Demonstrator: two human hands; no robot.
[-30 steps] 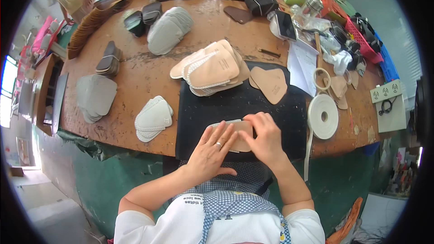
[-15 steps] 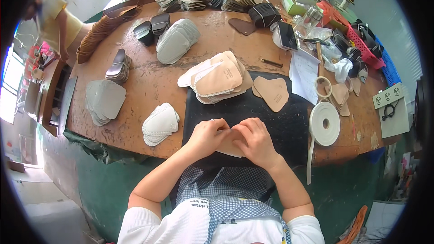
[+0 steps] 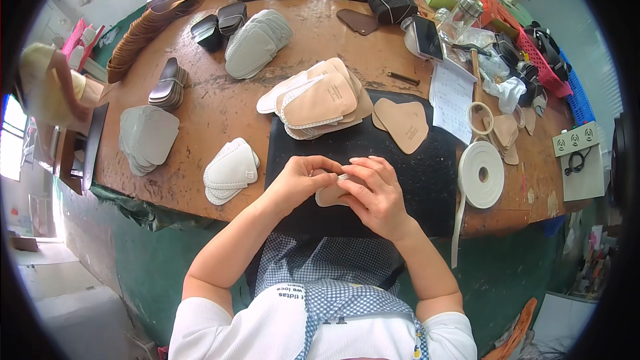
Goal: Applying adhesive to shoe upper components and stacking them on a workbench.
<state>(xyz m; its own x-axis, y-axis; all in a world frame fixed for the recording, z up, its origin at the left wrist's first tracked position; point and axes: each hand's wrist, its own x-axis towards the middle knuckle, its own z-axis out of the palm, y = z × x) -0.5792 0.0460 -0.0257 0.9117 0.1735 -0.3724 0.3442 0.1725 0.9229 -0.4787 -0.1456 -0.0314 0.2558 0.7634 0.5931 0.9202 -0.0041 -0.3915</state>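
Note:
Over the black mat [image 3: 427, 187], my left hand [image 3: 300, 181] and my right hand [image 3: 377, 199] meet at a small tan leather piece [image 3: 331, 195]. My left thumb and fingers pinch its upper edge. The bent fingers of my right hand close on its right side and cover much of it. Just beyond my hands lies a pile of tan and white leather pieces [image 3: 323, 103], some with perforated edges. To its right are a couple of tan leather pieces [image 3: 403, 123]. White perforated pieces [image 3: 231, 170] lie left of my left forearm.
White piece stacks [image 3: 259, 43] and dark bundles [image 3: 168, 83] stand on the brown table [image 3: 220, 107]. At right are a white tape roll [image 3: 481, 175], a phone [image 3: 427, 37], papers [image 3: 453, 100] and a pink basket [image 3: 543, 70]. Another person [image 3: 50, 87] is at the far left.
My hands have risen slightly with the leather piece, and my right fingers have shifted on its edge. The view has moved a little. The other person has moved left and nearer.

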